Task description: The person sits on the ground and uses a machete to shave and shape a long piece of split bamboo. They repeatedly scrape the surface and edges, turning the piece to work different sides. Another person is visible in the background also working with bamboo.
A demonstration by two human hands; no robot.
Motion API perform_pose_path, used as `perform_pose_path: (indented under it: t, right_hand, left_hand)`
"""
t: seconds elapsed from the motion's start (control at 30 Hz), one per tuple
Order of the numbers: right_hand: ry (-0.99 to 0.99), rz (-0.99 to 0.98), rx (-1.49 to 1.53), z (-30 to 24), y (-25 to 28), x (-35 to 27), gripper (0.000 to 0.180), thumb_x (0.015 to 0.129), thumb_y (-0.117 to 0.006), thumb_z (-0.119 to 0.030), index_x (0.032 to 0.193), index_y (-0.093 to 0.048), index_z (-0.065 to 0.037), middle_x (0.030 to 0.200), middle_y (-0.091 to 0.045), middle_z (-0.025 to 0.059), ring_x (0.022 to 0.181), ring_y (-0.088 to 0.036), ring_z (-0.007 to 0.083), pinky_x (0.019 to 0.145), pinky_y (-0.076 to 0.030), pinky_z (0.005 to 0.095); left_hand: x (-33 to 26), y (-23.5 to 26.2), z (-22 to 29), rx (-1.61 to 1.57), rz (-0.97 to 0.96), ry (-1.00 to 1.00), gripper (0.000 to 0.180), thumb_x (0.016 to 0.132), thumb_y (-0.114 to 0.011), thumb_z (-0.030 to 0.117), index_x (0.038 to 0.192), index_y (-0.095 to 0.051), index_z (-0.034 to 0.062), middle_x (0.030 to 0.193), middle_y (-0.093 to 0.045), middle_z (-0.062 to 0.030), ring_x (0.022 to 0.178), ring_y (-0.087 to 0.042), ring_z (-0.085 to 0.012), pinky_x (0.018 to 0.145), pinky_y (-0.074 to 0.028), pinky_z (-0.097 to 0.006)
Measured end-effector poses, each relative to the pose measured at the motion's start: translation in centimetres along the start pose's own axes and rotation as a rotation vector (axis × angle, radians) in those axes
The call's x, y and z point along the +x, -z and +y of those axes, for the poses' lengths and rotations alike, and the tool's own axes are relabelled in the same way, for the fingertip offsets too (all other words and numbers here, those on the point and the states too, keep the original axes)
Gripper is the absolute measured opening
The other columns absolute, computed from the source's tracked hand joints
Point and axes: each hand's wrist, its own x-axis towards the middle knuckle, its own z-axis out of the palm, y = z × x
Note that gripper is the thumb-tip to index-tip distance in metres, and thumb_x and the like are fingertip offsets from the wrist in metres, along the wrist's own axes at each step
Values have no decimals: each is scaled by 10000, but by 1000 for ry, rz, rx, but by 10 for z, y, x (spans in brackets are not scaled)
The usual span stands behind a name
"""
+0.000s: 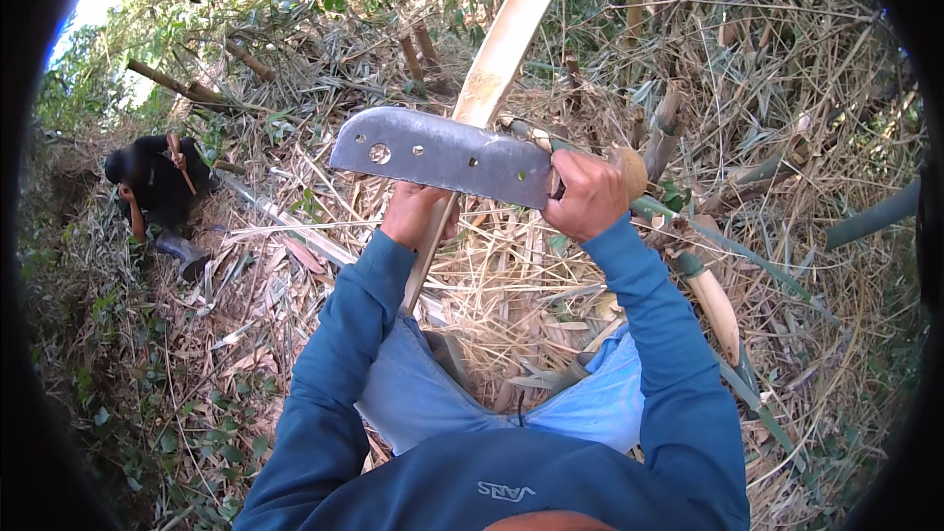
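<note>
1. Your right hand (587, 189) is closed around the tan handle (632, 173) of a broad, perforated blade (442, 149).
2. Your left hand (405, 214) grips a pale bamboo strip (508, 34); the blade partly covers this hand.
3. Strip position: slanting upward from near your left thigh (395, 374), passing behind the blade; contact cannot be confirmed.
4. Left of you: another person (157, 182), dressed in black.

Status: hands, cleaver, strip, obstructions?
Right hand gripping cleaver. Left hand around pale strip. Cleaver crosses over strip, hiding part. Dry litter on ground below.
</note>
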Motion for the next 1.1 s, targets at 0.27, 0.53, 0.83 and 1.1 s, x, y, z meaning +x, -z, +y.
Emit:
perform_pose_path:
  t: [0.27, 0.53, 0.83, 1.1]
  right_hand:
    - [-24, 27, -63, -2, -1, 6, 202, 724, -652, -234, 699, -546, -64, 630, -587, 126, 606, -614, 303, 566, -481, 416]
    - [-133, 12, -68, 1, 9, 8, 294, 761, -672, -325, 695, -538, -71, 625, -588, 126, 588, -610, 314, 569, -484, 417]
    - [-213, 39, -66, 15, 8, 4, 314, 763, -673, -351, 688, -531, -82, 619, -589, 124, 583, -612, 311, 549, -472, 432]
    - [-268, 152, -115, 27, 14, 10, 398, 776, -662, -439, 681, -536, -74, 636, -594, 131, 579, -604, 344, 533, -460, 447]
  left_hand:
    - [-6, -2, 10, 4, -5, 36, 251, 961, -537, 267, 992, -522, 18, 583, -551, -87, 400, -527, -156, 352, -430, -272]
    - [-9, -13, 17, 50, 8, 43, 257, 946, -549, 237, 1013, -533, -10, 603, -565, -108, 419, -543, -169, 367, -449, -280]
    - [-9, -16, 15, 72, -9, -10, 310, 954, -562, 321, 964, -540, 11, 613, -563, -69, 430, -537, -126, 369, -443, -256]
    - [-9, -16, 12, 34, -96, 7, 276, 964, -546, 295, 953, -536, 20, 613, -554, -66, 416, -520, -125, 363, -443, -256]
